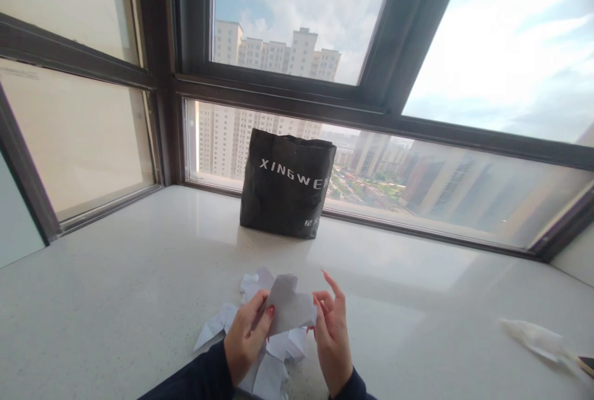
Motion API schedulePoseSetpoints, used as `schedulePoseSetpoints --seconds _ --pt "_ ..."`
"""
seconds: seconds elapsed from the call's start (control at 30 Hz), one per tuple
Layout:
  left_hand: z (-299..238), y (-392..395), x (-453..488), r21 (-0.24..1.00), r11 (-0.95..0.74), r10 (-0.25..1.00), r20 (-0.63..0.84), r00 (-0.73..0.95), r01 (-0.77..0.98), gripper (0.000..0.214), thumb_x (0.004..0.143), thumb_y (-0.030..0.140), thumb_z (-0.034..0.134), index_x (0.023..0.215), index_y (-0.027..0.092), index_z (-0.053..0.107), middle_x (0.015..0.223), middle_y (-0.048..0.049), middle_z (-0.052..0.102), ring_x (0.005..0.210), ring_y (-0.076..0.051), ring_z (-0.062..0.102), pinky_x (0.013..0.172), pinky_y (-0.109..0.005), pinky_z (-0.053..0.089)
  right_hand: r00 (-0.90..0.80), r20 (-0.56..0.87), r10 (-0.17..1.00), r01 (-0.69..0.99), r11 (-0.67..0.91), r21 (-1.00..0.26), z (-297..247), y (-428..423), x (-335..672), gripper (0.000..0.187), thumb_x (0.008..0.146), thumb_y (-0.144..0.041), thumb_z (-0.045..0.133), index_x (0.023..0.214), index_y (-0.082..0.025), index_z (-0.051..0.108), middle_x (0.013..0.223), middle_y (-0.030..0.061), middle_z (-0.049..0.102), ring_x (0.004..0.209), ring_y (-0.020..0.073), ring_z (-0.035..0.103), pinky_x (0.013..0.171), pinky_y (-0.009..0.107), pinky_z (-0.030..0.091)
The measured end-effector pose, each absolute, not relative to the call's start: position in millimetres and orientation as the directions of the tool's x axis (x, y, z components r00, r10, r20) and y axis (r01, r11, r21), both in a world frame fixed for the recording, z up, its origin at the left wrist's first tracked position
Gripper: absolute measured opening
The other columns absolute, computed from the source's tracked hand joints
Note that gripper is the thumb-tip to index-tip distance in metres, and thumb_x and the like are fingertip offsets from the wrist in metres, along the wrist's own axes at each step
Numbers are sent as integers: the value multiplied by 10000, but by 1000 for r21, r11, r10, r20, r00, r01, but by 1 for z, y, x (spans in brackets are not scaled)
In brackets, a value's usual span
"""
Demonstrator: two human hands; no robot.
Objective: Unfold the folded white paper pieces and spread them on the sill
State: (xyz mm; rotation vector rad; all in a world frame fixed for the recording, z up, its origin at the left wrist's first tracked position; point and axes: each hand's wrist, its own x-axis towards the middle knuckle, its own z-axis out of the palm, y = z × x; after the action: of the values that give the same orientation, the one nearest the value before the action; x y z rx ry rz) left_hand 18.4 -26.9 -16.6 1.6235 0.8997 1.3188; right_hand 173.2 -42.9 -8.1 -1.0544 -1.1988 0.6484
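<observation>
Bag point(285, 202) stands beyond paper scraps point(271, 375); left hand point(245, 338), right hand point(333, 338) pinch torn sheet point(291, 308).

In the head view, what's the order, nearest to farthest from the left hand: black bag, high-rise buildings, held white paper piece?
1. White paper piece: in the left hand.
2. Black bag: standing ahead, in front of the window frame.
3. High-rise buildings: outside, beyond the frame.

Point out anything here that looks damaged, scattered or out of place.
The piece of paper between the left hand and right hand has an uneven, notched outline, so it looks torn. More paper scraps lie in an untidy heap below it. The black bag stands upright; nothing odd there.
</observation>
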Motion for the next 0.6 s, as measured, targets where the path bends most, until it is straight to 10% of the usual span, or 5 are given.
schedulePoseSetpoints --seconds 0.17,0.6 --pt "-20 -19 21 790 -559 814 465 349 252 217 740 358 469 642 196 576 627 -55 559 651 -238 502 661 -316 401 342 436 832 192 392 -900 -9 -35 184 387 849 -434 437 1170 -221 404 779 -6 502 510 100 446 474 225 409" --pt "-21 -15 20 877 -472 850 426 309 91 416 905 398 384 1231 160 484 1170 -120 536 1081 -279 468 953 -372 327 122 330 936 57 326 -944 -10 -36 181 373 811 -487 481 1029 -186 502 605 -35 509 579 135 490 510 223 384"
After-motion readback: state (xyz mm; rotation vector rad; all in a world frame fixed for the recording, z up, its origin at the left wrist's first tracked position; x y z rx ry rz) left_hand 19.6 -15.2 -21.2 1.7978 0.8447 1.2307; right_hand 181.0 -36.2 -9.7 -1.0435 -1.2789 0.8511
